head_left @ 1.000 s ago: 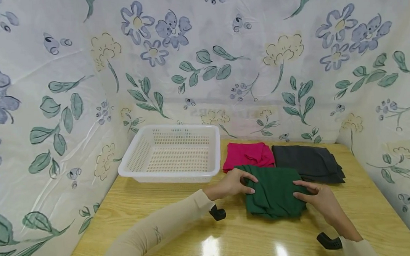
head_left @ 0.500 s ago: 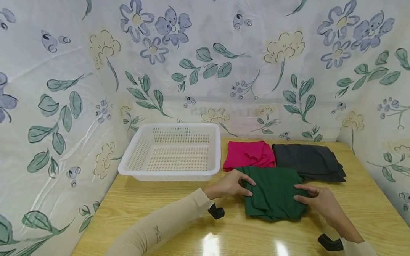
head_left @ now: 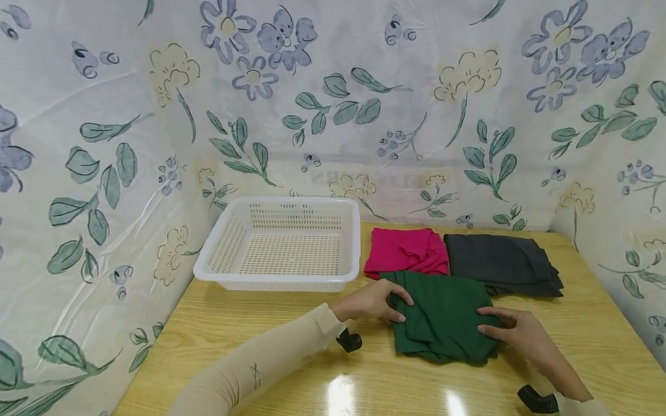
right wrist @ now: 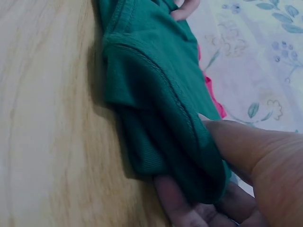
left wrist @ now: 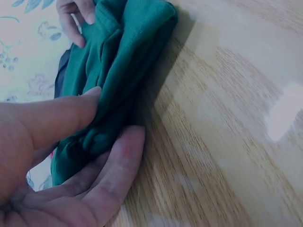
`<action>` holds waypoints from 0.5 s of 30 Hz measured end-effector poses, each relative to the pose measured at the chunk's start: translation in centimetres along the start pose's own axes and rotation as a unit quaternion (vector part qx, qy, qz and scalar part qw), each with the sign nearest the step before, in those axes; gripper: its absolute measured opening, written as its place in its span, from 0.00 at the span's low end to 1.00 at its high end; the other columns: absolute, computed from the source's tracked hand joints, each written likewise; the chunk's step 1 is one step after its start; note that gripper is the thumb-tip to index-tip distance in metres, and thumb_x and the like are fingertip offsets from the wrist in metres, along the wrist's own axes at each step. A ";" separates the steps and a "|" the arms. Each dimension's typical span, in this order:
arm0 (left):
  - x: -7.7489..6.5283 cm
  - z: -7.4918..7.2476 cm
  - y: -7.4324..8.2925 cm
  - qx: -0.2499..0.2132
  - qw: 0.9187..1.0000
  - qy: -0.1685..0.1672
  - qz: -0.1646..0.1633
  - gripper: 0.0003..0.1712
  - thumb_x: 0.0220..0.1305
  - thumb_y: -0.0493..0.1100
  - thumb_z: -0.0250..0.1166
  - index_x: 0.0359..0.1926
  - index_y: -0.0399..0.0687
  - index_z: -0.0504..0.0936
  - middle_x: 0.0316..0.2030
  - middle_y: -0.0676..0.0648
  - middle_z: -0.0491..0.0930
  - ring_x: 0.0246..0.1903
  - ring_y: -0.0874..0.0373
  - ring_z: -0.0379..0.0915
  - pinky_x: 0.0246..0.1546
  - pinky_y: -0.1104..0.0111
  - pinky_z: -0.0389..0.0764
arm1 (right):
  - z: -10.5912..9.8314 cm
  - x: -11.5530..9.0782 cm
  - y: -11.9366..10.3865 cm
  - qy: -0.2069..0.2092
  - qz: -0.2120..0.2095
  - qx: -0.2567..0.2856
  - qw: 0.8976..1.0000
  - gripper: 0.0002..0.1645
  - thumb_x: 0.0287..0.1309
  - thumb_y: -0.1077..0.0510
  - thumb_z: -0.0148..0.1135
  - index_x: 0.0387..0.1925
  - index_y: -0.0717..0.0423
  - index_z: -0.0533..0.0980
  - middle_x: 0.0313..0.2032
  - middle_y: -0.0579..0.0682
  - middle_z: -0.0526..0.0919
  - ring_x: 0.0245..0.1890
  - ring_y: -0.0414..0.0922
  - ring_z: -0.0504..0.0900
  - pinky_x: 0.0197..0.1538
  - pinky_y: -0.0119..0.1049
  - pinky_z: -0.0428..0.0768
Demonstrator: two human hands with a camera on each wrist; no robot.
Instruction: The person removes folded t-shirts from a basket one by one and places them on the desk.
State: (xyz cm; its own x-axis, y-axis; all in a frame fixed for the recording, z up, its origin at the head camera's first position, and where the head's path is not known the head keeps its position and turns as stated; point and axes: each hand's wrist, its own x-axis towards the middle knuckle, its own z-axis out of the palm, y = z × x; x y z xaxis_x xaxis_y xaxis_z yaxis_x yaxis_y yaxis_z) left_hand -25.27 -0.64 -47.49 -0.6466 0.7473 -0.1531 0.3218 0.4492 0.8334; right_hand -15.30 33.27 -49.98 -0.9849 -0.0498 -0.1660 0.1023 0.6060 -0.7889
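A folded dark green garment (head_left: pixel 446 318) lies on the wooden table, its back edge close against two other folded pieces. My left hand (head_left: pixel 373 300) pinches its left side; in the left wrist view the thumb (left wrist: pixel 78 113) is on top and the fingers (left wrist: pixel 118 175) go underneath. At the opposite side my right hand (head_left: pixel 525 337) grips the edge, and the right wrist view shows layered folds of the green garment (right wrist: pixel 151 104) between thumb and fingers. Behind it lie a folded pink garment (head_left: pixel 404 249) and a folded dark grey garment (head_left: pixel 500 263).
A white perforated plastic basket (head_left: pixel 288 278) stands at the back left of the wooden table (head_left: pixel 248 320), with nothing in it. Floral cloth (head_left: pixel 328 109) hangs behind and on both sides. A black wrist device (head_left: pixel 537 399) sits below my right hand.
Both hands have drawn the green garment slightly toward me and a little left, keeping their hold on its sides. The basket and the other garments stay put.
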 end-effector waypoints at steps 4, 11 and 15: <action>-0.3 -0.1 0.0 0.046 0.999 -0.016 0.005 0.19 0.65 0.36 0.72 0.56 0.48 0.83 0.40 0.52 0.80 0.27 0.62 0.72 0.30 0.73 0.75 | 0.0 0.0 0.0 -0.003 -0.013 -0.008 1.000 0.31 0.62 0.45 0.73 0.63 0.54 0.80 0.64 0.68 0.76 0.57 0.62 0.80 0.46 0.40 0.83; -1.3 -1.7 2.0 0.079 0.995 -0.051 0.025 0.27 0.73 0.40 0.65 0.69 0.40 0.71 0.27 0.40 0.86 0.26 0.45 0.85 0.30 0.70 0.81 | -0.5 -0.3 -0.1 0.056 0.000 0.004 0.998 0.35 0.69 0.40 0.65 0.67 0.57 0.75 0.54 0.61 0.81 0.44 0.48 0.84 0.37 0.38 0.84; -1.7 -4.1 3.4 0.137 0.984 -0.010 0.109 0.21 0.75 0.42 0.63 0.65 0.41 0.76 0.34 0.46 0.86 0.32 0.55 0.84 0.37 0.72 0.80 | -1.6 -0.4 -0.6 0.108 -0.036 -0.039 0.993 0.37 0.73 0.38 0.58 0.70 0.59 0.70 0.56 0.63 0.79 0.50 0.56 0.82 0.42 0.41 0.84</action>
State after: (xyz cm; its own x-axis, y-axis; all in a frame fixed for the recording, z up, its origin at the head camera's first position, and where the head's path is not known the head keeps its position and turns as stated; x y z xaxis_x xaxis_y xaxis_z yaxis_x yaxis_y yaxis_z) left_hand -25.95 -2.41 -42.20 -0.5288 0.8488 0.0009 0.6282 0.3907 0.6729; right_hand -15.18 34.23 -48.47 -0.9972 0.0708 0.0259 0.0280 0.6674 -0.7442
